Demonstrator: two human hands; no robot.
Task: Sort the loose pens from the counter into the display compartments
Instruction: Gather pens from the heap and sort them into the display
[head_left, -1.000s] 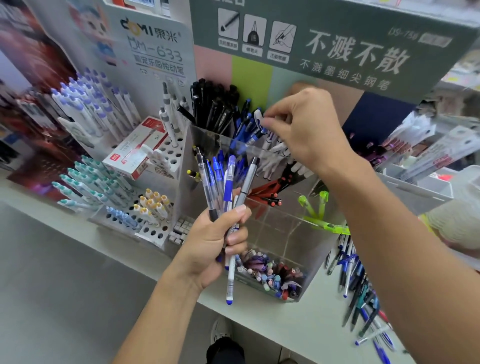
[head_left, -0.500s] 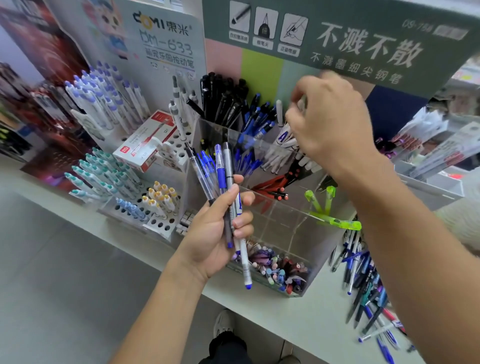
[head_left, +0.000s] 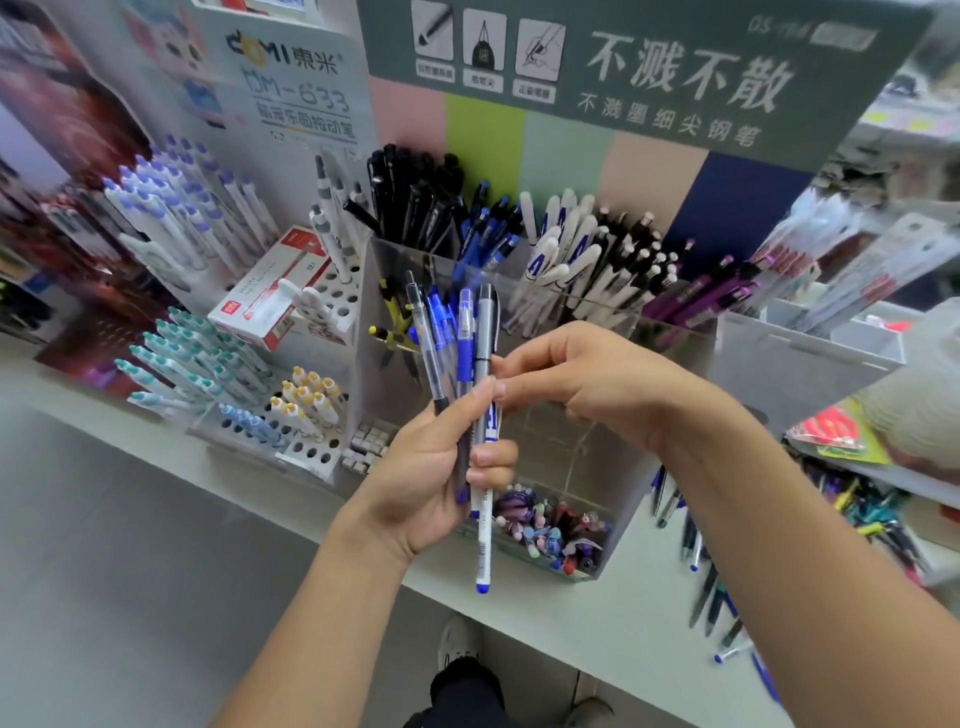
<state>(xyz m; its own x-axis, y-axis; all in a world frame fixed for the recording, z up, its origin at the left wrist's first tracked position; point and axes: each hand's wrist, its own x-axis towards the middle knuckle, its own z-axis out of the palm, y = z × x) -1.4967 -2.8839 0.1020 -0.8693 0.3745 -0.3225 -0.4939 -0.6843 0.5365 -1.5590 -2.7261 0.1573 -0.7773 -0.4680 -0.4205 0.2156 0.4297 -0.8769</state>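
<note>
A: Item 1, left hand (head_left: 436, 467)?

B: Curled round a fanned bunch of clear and blue plastic pens (head_left: 457, 353), held upright, apparently so each type showed.

A: Item 2, right hand (head_left: 587, 384)?

B: Fingertips (head_left: 501, 387) pinched the long grey-capped white pen (head_left: 484, 415), likely to draw it out.

A: Destination?

B: The clear acrylic display compartments (head_left: 545, 301) stood just behind. More loose pens (head_left: 701, 561) lay on the pale counter (head_left: 597, 623), right.

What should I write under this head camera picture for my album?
Left hand grips a bunch of pens while the right hand pinches one beside the clear display.
</note>
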